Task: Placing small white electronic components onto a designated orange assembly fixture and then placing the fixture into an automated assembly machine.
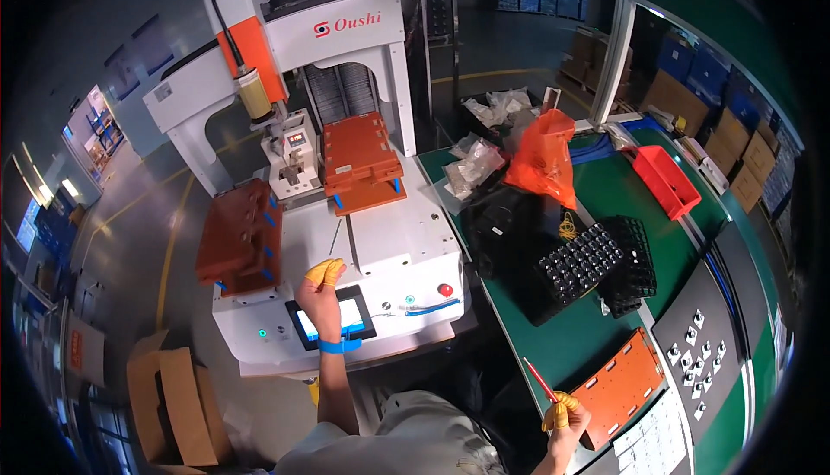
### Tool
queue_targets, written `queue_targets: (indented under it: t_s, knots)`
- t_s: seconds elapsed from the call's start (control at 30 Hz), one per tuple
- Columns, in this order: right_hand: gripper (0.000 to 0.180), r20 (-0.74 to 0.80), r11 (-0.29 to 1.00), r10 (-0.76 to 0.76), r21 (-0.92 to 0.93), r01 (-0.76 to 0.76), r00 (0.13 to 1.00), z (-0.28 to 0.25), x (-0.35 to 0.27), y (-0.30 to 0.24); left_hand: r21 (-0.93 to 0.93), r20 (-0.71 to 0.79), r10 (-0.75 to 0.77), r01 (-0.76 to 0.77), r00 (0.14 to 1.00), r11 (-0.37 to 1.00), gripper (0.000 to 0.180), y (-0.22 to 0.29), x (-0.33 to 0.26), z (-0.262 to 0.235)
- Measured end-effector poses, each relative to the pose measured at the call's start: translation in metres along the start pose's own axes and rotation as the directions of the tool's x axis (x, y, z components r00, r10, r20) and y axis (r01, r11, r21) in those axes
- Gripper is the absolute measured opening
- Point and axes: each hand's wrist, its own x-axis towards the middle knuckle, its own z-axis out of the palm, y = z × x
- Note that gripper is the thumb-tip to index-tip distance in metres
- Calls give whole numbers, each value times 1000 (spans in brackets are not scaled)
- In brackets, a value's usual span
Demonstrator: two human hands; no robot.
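A: Held in the left hand (322, 305)?
B: Apparently a thin grey rod (335, 237), pinched between yellow-covered fingertips over the white machine (303, 246), just beyond the touchscreen (351, 312).
A: And in the right hand (566, 420)?
B: A red pen-like tool (539, 377), grasped in curled, yellow-covered fingers, tip pointing up and leftward, beside the orange-brown plate (618, 386) on the green bench (517, 319).
A: Alongside that plate?
B: A printed white sheet (653, 443).

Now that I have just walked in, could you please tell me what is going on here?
A person is working with both hands. The right hand holds a red tool near an orange plate on the green table. The left hand, by the white machine's screen, appears to pinch a thin rod.
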Motion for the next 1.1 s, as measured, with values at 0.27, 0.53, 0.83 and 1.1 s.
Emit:
queue_targets:
  t_s: [0.27, 0.53, 0.83, 1.1]
  knots:
    - [30, 26, 997, -47, -57, 48, 999, 2, 20, 12, 225, -189, 77, -33, 979, 974, 11, 6, 41, -26]
    - [23, 1, 976, -53, -210, 52, 999, 48, 41, -44, 255, -324, 374, -300, 869, 919, 16, 22, 208, 14]
    - [21, 72, 973, -144, -173, 154, 987, 58, 44, -46, 710, -94, 573, -349, 814, 611, 19, -17, 347, 29]
    - [23, 129, 995, 48, -92, -37, 990, 59, 38, -12, 84, 182, 248, -267, 951, 960, 14, 71, 96, 15]
